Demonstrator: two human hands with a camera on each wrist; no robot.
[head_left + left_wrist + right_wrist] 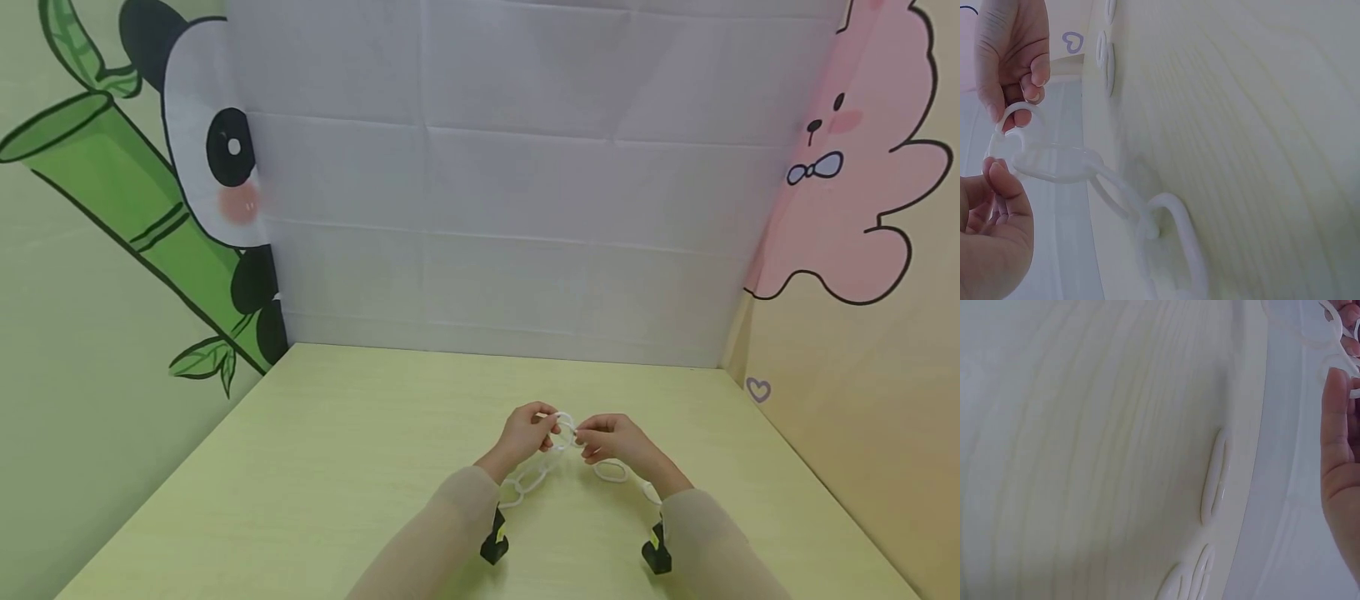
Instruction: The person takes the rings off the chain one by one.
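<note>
White oval plastic links make up a chain that runs from the hands down to the table beside the left sleeve. My left hand pinches a white link at the chain's upper end between thumb and fingers. Close by on the right, my right hand pinches another white link, which meets the left hand's link. Whether the two are hooked together cannot be told. In the left wrist view, further chain links hang below the hands.
Separate white links lie on the pale table under the right hand, one of them a loose link; the right wrist view shows a loose link too. Black wrist mounts sit by the sleeves. A white sheet hangs behind.
</note>
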